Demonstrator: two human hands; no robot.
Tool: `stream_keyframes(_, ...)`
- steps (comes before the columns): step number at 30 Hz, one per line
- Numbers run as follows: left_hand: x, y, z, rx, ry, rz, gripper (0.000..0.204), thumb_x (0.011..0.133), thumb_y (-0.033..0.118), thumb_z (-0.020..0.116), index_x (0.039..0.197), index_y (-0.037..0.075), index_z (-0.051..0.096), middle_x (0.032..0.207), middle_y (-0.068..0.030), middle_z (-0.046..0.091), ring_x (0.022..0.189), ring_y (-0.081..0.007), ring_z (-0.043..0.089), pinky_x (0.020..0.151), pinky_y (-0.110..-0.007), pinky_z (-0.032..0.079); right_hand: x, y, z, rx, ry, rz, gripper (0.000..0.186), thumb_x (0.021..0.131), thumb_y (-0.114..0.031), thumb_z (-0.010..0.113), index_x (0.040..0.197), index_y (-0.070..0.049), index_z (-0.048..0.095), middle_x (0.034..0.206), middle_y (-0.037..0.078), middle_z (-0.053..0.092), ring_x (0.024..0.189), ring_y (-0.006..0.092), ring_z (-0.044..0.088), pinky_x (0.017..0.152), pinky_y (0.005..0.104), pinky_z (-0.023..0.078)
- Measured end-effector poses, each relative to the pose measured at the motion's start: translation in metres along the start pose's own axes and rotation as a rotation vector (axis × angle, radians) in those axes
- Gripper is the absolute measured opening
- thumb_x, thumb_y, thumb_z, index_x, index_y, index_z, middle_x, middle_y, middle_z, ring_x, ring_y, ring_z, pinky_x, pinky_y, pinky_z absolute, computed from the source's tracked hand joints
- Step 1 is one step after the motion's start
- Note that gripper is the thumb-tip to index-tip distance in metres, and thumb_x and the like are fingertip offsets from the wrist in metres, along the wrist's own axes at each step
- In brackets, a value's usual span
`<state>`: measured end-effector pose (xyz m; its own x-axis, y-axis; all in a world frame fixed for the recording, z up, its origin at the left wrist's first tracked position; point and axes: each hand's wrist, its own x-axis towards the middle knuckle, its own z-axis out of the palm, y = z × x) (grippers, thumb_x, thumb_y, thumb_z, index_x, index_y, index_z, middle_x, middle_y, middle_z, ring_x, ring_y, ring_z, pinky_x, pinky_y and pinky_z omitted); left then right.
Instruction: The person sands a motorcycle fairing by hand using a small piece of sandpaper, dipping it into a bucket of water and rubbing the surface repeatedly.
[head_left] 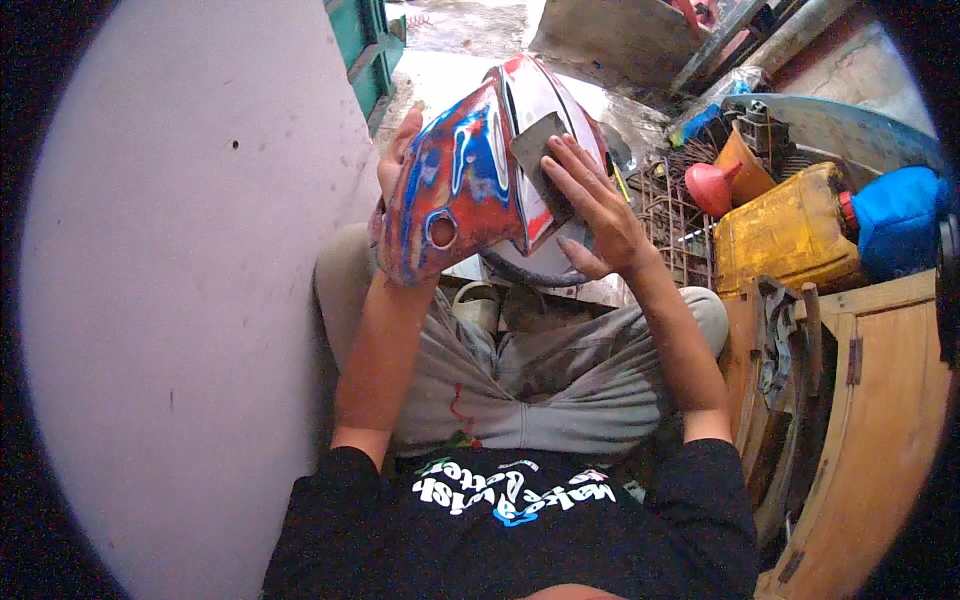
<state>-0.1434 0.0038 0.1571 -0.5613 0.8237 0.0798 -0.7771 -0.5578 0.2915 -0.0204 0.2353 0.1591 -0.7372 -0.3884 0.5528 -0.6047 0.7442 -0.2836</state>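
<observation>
A curved panel [420,190], which looks like motorcycle bodywork, is held up over my lap. Its paint is worn through in red, blue and white layers, and a round hole shows near its lower end. My left hand [397,165] grips the panel along its left edge, with part of the hand hidden behind it. Under the fingertips of my right hand [605,215], a dark grey sheet of sandpaper [541,160] lies flat against the panel's white and red side. The right fingers are fairly straight, and the thumb hangs apart below.
A pale wall [190,250] stands close at my left. To the right are a yellow jerrycan [785,235], a blue container [902,220], a red funnel [710,188] and a rusty wire rack [668,215]. A wooden cabinet door [875,400] is near my right elbow.
</observation>
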Motion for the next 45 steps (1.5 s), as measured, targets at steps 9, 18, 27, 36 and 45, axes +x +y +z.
stream_keyframes(9, 0.008, 0.007, -0.015, -0.100, -0.144, -0.056, 0.067, 0.099, 0.053, 0.043, 0.133, -0.004, 0.053, 0.123, -0.0233, 0.065, 0.108, -0.0381, 0.065, 0.102, -0.052, 0.047, 0.002, -0.002, -0.013, -0.169, 0.125, -0.099, 0.061, 0.074, -0.009, 0.065, 0.134, -0.006, 0.058, 0.142, 0.017, 0.054, 0.133, 0.0367, 0.050, 0.110, 0.0460, 0.041)
stream_keyframes(18, 0.009, 0.006, -0.011, -0.181, -0.169, -0.070, 0.064, 0.098, 0.051, 0.044, 0.129, -0.003, 0.056, 0.120, -0.0223, 0.066, 0.105, -0.0374, 0.066, 0.101, -0.051, 0.048, 0.010, -0.011, -0.020, -0.187, 0.286, -0.189, 0.017, 0.094, -0.013, 0.061, 0.105, -0.003, 0.071, 0.111, 0.015, 0.072, 0.110, 0.0335, 0.068, 0.096, 0.0426, 0.054)
stream_keyframes(27, 0.013, -0.001, 0.004, -0.289, -0.330, -0.192, 0.057, 0.098, 0.046, 0.043, 0.127, -0.001, 0.058, 0.119, -0.0211, 0.067, 0.106, -0.0365, 0.067, 0.101, -0.050, 0.048, 0.063, -0.014, -0.032, -0.148, 0.808, 0.394, 0.016, 0.098, -0.020, 0.061, 0.102, -0.005, 0.067, 0.094, 0.015, 0.073, 0.082, 0.0271, 0.073, 0.071, 0.0366, 0.056)
stream_keyframes(36, 0.035, -0.015, 0.012, -0.253, -0.270, -0.123, 0.053, 0.102, 0.041, 0.037, 0.128, 0.001, 0.057, 0.118, -0.0181, 0.067, 0.106, -0.0323, 0.066, 0.103, -0.046, 0.047, 0.082, -0.025, -0.017, -0.147, 0.193, 0.129, 0.039, 0.090, -0.016, 0.068, 0.127, -0.005, 0.060, 0.130, 0.018, 0.063, 0.121, 0.0352, 0.060, 0.104, 0.0426, 0.046)
stream_keyframes(45, 0.074, 0.000, 0.017, -0.073, -0.136, -0.163, 0.047, 0.101, 0.039, 0.041, 0.119, 0.001, 0.063, 0.108, -0.0163, 0.071, 0.098, -0.0287, 0.069, 0.096, -0.044, 0.051, 0.080, -0.007, -0.001, -0.207, 0.191, -0.037, 0.044, 0.089, -0.012, 0.055, 0.132, 0.000, 0.056, 0.137, 0.021, 0.057, 0.131, 0.0341, 0.053, 0.112, 0.0446, 0.040)
